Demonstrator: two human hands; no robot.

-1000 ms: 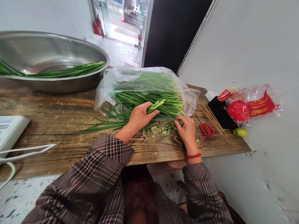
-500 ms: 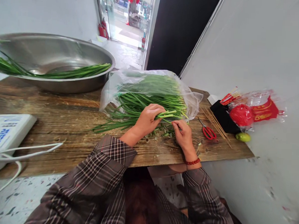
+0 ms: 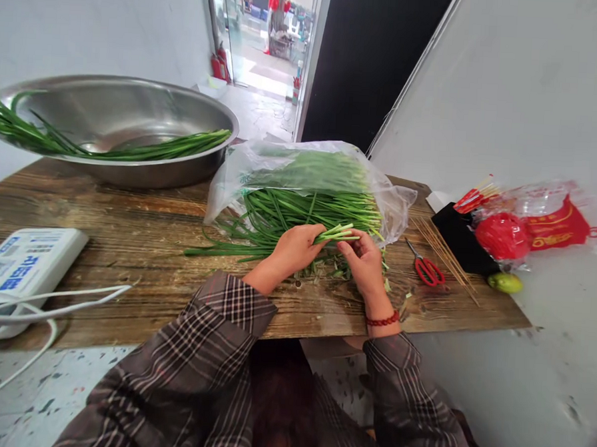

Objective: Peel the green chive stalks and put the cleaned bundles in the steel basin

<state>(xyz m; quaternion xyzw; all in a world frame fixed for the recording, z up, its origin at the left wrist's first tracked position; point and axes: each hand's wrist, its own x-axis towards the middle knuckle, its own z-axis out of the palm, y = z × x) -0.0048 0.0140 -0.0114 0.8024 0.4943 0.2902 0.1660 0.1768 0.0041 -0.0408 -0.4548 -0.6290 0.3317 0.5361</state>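
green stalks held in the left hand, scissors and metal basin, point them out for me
Green stalks [image 3: 338,233]: head view, on the pale ends of the held bunch.
Scissors [image 3: 429,271]: head view, on the red handles.
Metal basin [image 3: 145,175]: head view, on the outer front wall.

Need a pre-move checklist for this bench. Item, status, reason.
1. Left hand has the bunch of stalks: ok, pale ends poke out past the fingers.
2. Right hand grip: cannot tell; fingers are at the stalk ends, pinching or just touching is unclear.
3. Scissors away from both hands: ok, lying on the table to the right.
4. Surface by the hands free of scraps: not ok, bits lie there.
5. Greens wholly inside the basin: not ok, leaves extend past its left rim.
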